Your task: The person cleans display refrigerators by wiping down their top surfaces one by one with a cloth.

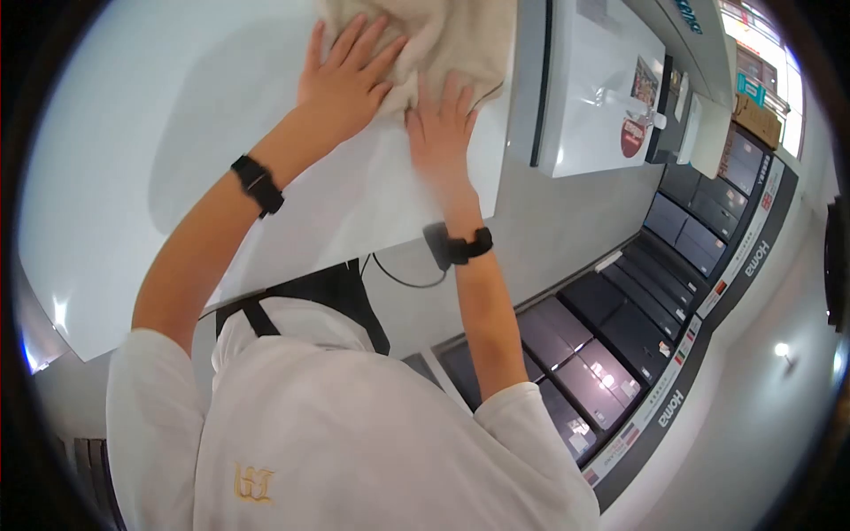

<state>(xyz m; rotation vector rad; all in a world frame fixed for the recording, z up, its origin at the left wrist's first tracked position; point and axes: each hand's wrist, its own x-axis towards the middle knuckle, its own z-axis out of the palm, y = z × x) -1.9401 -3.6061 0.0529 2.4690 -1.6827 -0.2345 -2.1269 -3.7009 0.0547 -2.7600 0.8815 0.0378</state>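
My left hand [341, 84] lies palm down with spread fingers on the near left edge of a beige cloth [469, 40]. Part of that hand rests over the white tabletop [106, 177]. To its right, my right hand [440, 133] presses flat on the cloth's near edge, fingers stretched forward and slightly apart. The fabric is wrinkled and runs out of view at the top. A black watch [258, 186] is on my left wrist, and a black band [460, 245] is around the right one. Neither hand grips anything visible.
A white box-shaped appliance [602, 97] with stickers stands right of the table. Rows of dark refrigerators [602, 372] under Homa signs line the wall beyond. A black cable [407, 281] hangs below the table's near edge. Cardboard boxes [755, 122] sit at the upper right.
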